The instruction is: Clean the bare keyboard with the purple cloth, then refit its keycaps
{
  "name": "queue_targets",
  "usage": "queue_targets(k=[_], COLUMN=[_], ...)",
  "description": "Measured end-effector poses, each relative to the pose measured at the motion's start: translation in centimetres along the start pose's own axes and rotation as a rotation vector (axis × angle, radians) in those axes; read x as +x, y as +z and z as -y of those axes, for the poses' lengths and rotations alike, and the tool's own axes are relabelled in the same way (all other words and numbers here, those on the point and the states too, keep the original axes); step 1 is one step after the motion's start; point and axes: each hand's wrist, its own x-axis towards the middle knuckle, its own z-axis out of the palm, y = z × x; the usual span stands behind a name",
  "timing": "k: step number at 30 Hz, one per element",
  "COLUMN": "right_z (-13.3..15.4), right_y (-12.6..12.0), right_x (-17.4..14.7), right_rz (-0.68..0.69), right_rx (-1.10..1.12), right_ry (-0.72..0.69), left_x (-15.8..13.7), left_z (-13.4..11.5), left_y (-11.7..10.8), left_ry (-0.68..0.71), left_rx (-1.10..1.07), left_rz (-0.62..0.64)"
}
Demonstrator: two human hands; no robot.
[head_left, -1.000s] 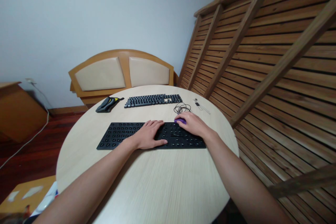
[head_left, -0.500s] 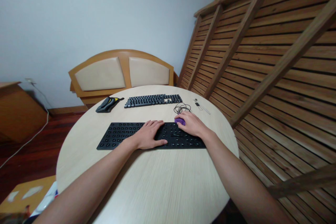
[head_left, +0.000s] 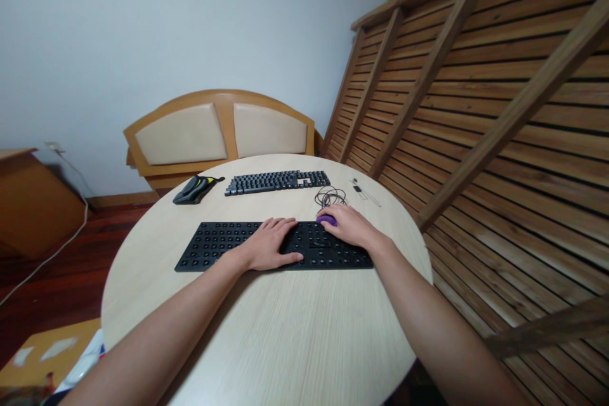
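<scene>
the right hand (head_left: 351, 224) holds a purple object (head_left: 327, 220) between thumb and fingers.

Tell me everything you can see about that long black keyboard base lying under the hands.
The long, black, rectangular, plastic-looking keyboard base lies flat and crosswise on the round, pale, wood-grained table. Rows of small square switches show bare. The left hand is spread palm-down on its middle, hiding part of it. The right hand, holding a purple rounded object, covers its far right part; contact there is unclear.
</scene>
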Motion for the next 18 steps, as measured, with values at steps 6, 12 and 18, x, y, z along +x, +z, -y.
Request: queue_targets(k=[6,12,18], right_z=[0.37,0.34,0.16], right_y=[-0.12,-0.43,-0.67], right_x=[0.04,0.03,-0.01], right_rz=[-0.019,-0.015,0.011], right_rx=[-0.028,-0.032,-0.017], right_ry=[-0.026,-0.039,-0.059], left_x=[0.0,0.02,-0.02], left_z=[-0.18,-0.1,-0.09], left_y=[-0.06,-0.01,-0.03], left_ry=[-0.004,-0.003,-0.003], left_rx=[-0.001,-0.003,0.001], left_rz=[-0.004,-0.001,0.0])
